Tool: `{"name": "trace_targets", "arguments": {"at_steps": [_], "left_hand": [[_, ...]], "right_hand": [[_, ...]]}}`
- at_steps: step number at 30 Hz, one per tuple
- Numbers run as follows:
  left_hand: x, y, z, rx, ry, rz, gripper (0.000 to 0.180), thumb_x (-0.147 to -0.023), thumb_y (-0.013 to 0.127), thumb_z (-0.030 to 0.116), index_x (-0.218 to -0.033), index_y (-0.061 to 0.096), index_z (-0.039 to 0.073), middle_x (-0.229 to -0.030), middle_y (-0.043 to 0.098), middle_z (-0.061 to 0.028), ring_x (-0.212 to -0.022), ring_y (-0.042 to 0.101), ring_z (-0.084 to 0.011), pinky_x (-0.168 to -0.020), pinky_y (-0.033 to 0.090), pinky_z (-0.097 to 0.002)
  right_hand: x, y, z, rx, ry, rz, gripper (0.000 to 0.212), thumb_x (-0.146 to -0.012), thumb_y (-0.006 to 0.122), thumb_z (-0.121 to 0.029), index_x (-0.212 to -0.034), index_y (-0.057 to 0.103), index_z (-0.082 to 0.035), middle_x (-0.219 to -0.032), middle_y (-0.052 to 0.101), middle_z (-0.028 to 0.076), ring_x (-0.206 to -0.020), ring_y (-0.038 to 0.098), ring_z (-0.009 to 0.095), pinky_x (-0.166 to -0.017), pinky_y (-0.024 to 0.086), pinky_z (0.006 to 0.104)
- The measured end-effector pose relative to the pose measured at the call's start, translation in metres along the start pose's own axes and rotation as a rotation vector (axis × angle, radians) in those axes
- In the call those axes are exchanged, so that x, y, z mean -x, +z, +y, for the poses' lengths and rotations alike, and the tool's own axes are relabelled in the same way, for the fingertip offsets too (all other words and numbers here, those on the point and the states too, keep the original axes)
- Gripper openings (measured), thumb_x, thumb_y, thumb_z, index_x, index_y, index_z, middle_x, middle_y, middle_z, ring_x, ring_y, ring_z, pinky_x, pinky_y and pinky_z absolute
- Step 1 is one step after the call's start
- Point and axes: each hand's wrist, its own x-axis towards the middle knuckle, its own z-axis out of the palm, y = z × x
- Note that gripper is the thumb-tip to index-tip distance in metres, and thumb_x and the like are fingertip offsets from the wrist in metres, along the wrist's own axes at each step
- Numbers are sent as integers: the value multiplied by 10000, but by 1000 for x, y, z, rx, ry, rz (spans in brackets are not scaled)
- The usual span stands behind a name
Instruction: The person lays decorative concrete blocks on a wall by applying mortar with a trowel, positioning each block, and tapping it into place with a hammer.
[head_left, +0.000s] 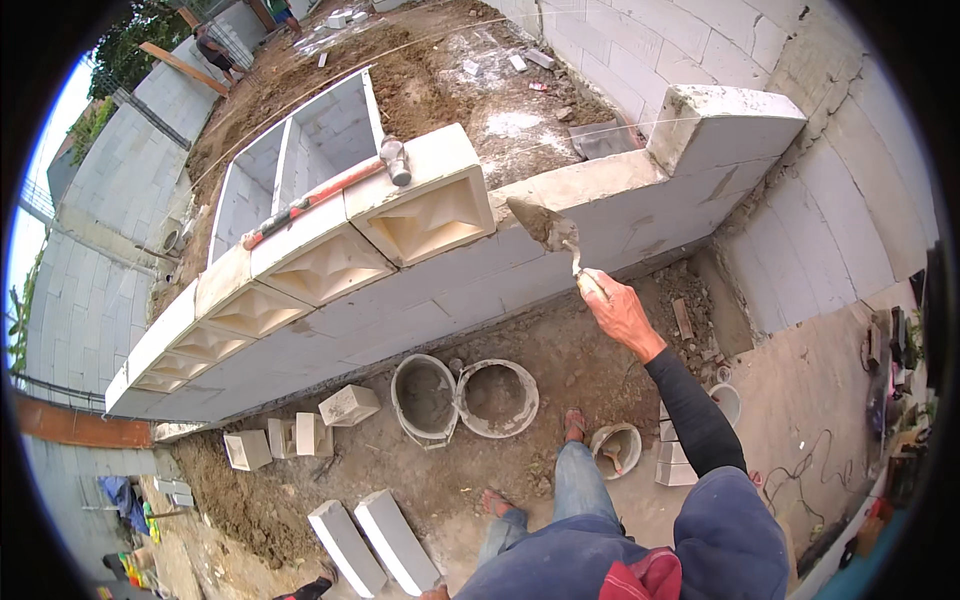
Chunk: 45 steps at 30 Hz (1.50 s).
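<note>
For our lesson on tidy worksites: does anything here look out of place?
Yes, the hammer. It lies loose along the top of the patterned blocks, its head resting on the end block. That seems odd because the tool in hand is a trowel, and a hammer up there could perhaps be knocked off.

The right forearm (pixel 698 412) rises from the lower right of the frame toward its centre, leaning to the left. At its end, the right hand (pixel 622 318) is curled in a firm grip. Of the left hand (pixel 435 593), only a small part shows at the bottom edge; its pose is hidden.
</note>
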Motion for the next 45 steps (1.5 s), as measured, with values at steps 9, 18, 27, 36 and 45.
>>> {"name": "trace_targets", "arguments": {"at_steps": [9,18,27,36,45], "left_hand": [[-31,-145,185,1031,-674,248,407,-865,735,316,-795,701,-84,-582,607,-124,-483,625,-227,-373,513,-350],[-17,-72,104,-68,19,-42,432,-912,630,399,-921,679,-30,-731,706,-149,-668,695,-253,-641,525,-488],[-86,-194,116,1294,-763,91,265,-934,648,325,-874,610,70,-623,519,-43,-484,485,-184,-419,420,-331],[-29,-154,95,796,-336,136,419,-954,622,357,-841,669,-45,-647,630,-136,-462,550,-226,-411,454,-384],[74,-99,136,662,-197,-104,332,-967,669,318,-979,722,-10,-666,622,-75,-542,573,-205,-527,491,-361]], "right_hand": [[-29,35,98,610,-116,-71,611,-898,728,-204,-1473,523,-233,-893,551,84,-740,672,273,-618,566,428],[-25,-17,27,637,12,28,604,-892,706,-159,-1465,546,-260,-908,555,59,-729,659,277,-584,557,429],[-54,-2,43,1025,-95,-11,626,-883,663,-113,-1480,540,-258,-974,585,31,-719,638,223,-534,512,357],[-12,-11,109,743,176,108,632,-908,675,-136,-1509,501,-225,-959,578,87,-770,660,305,-655,573,445],[140,11,51,297,443,-12,482,-978,649,-212,-1443,554,-127,-1084,686,177,-934,691,399,-763,556,489]]}}
